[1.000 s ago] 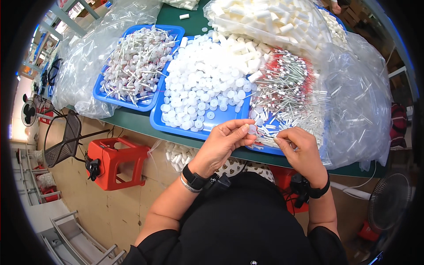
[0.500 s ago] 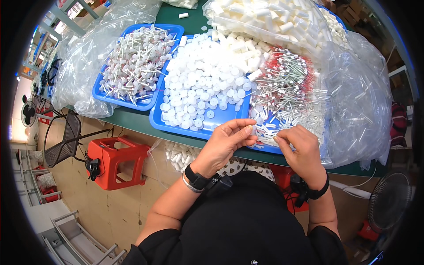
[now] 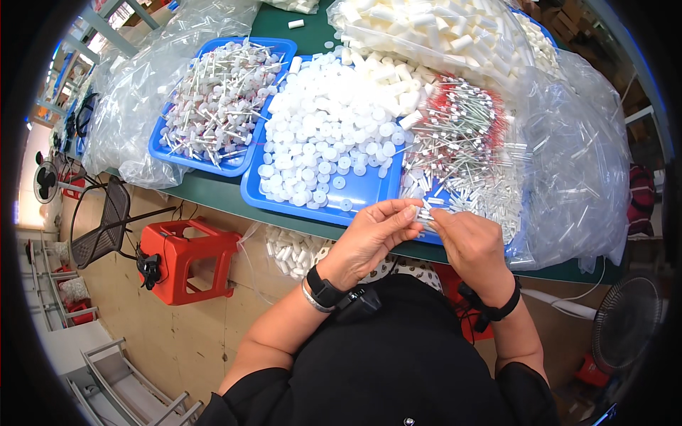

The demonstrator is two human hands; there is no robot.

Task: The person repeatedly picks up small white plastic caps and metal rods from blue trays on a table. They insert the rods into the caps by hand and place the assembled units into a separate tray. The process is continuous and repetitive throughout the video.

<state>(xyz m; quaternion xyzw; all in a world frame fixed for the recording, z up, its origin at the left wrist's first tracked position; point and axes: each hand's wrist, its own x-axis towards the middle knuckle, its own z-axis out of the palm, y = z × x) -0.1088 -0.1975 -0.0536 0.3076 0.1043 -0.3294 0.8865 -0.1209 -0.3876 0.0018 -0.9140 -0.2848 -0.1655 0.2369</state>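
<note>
My left hand (image 3: pixel 380 231) and my right hand (image 3: pixel 470 245) meet over the front edge of the right-hand blue tray (image 3: pixel 442 199). Thumb and fingers are pinched together on both, and the fingertips nearly touch. A small whitish bit shows between them, too small and covered to name. Beneath and beyond my right hand lie short thin white tubes (image 3: pixel 490 206). Farther back in that tray is a heap of thin stems (image 3: pixel 462 117) with red, green and white parts. Left of my hands, white translucent discs (image 3: pixel 305 156) fill much of the middle blue tray (image 3: pixel 366 190).
The left blue tray (image 3: pixel 158 153) holds many discs with stems through them. White cylinders fill a clear bag (image 3: pixel 440 28) at the back. Crumpled clear plastic bags (image 3: pixel 575 163) flank the trays on the green table (image 3: pixel 213 193). A red stool (image 3: pixel 185 259) and a fan (image 3: pixel 625 323) stand nearby.
My right hand has moved left and slightly up, and my left hand a little to the right. Their fingertips, apart before, are now together.
</note>
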